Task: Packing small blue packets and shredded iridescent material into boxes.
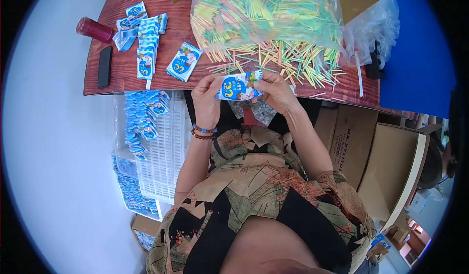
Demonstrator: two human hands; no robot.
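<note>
Between my two hands, just off the table's near edge, is a blue-and-white sachet [239,86] with crimped ends. My left hand [207,95] pinches its left end, and beaded bracelets circle that wrist. On its right end, the thumb and fingers of my right hand [276,92] are closed. A similar sachet [184,62] lies alone on the table, beyond my left hand. Further left is an overlapping row of sachets [148,46]. Thin pink, yellow and green sticks [288,61] are strewn on the table beyond my right hand.
A large clear bag of coloured sticks [266,12] covers the table's far middle. At the left are a dark red cylindrical container [94,29] and a black oblong object [104,67]. Below, a white plastic basket [163,164] sits beside piled sachets [139,122]; cardboard boxes [359,142] stand at right.
</note>
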